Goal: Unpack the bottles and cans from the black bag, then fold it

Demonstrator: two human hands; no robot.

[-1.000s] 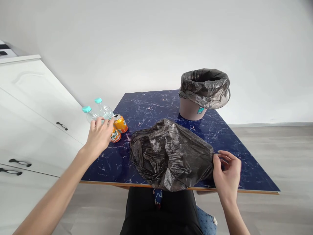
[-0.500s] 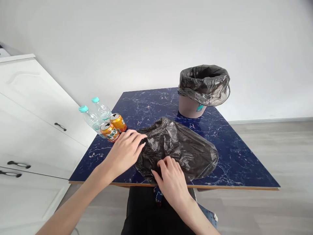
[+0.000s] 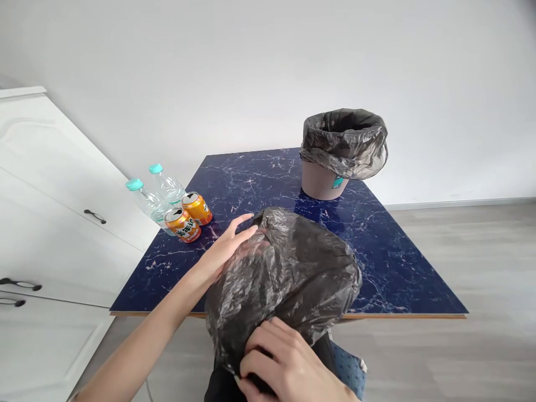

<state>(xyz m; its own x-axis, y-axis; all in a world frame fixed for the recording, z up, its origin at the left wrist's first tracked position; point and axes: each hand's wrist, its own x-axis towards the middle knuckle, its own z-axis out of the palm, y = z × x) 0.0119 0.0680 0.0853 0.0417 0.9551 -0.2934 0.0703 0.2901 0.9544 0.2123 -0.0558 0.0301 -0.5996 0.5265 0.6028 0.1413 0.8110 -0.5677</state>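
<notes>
A thin black garbage bag (image 3: pixel 288 262) lies crumpled over the table's front edge, its near side drawn toward me. My right hand (image 3: pixel 280 357) is closed on the near edge of the bag, below the tabletop's front edge. At the bag's left side, my left hand (image 3: pixel 234 237) touches the plastic with thumb and forefinger apart; its other fingers show faintly through the film. Left of that hand stand two orange soda cans, a nearer can (image 3: pixel 183 225) and a farther can (image 3: pixel 197 208), both with opened tops.
Two clear plastic bottles with turquoise caps, a nearer bottle (image 3: pixel 146 202) and a farther bottle (image 3: pixel 168 185), stand behind the cans. A trash bin (image 3: pixel 322 181) lined with black plastic is at the back right of the blue marbled table (image 3: pixel 402 279). A white cabinet (image 3: pixel 54 212) flanks the left.
My right hand has pulled the bag's near edge toward me, past the table edge. My left hand has loosened from its pinch and spread against the bag. The view has shifted slightly.
</notes>
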